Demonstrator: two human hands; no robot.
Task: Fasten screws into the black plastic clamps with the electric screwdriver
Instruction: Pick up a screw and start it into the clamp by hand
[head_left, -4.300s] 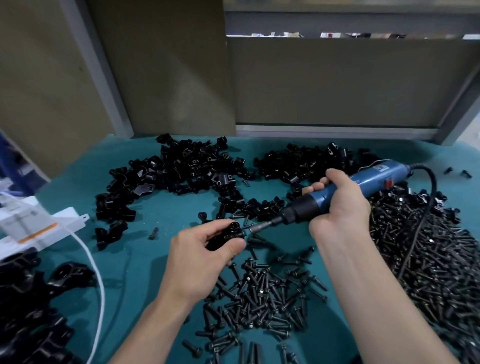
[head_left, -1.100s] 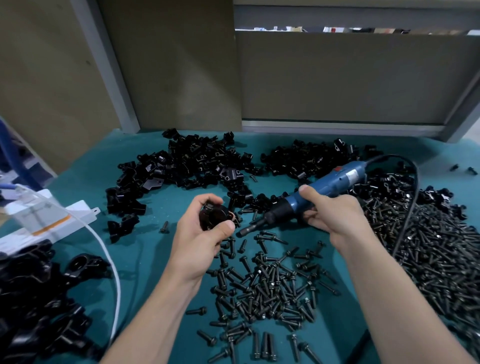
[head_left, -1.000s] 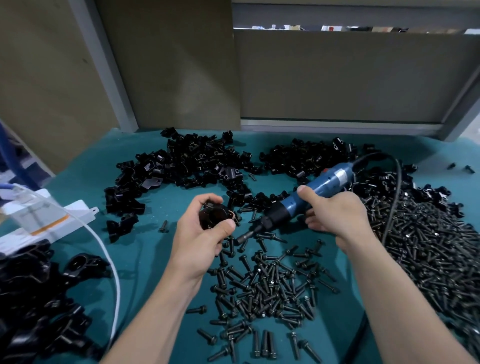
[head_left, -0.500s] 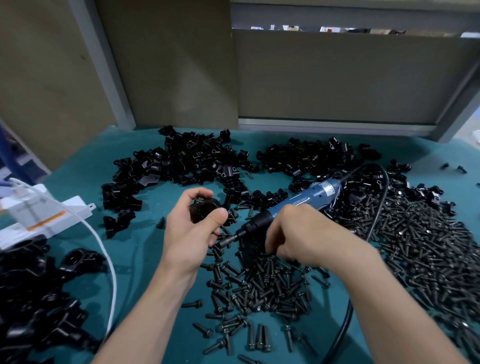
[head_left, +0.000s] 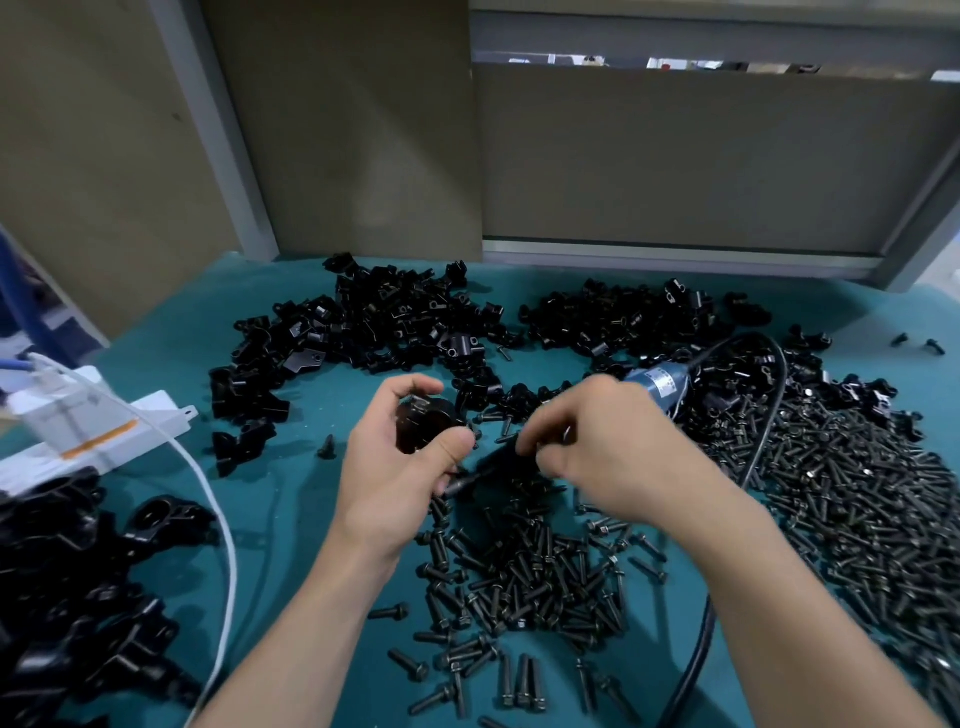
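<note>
My left hand (head_left: 397, 467) grips a black plastic clamp (head_left: 423, 423) between thumb and curled fingers, lifted a little above the teal table. My right hand (head_left: 608, 447) is wrapped around the blue electric screwdriver (head_left: 657, 387), which points down and left; its dark tip (head_left: 460, 483) sits just below my left thumb, over the near pile of black screws (head_left: 524, 566). My right fingertips curl near the tool's front, and whether they pinch a screw is hidden. The clamp's screw hole is not visible.
Loose black clamps (head_left: 374, 327) are heaped at the back of the teal table (head_left: 291, 499), with a wide spread of screws (head_left: 852, 493) at right. Larger black parts (head_left: 78, 571) lie at left beside a white box (head_left: 98, 431) and white cable (head_left: 223, 519). The tool's black cord (head_left: 696, 660) trails toward me.
My right hand slid forward along the screwdriver and dropped toward the near screw pile, bringing the tip under my left thumb. The left hand kept holding the clamp, nearly still.
</note>
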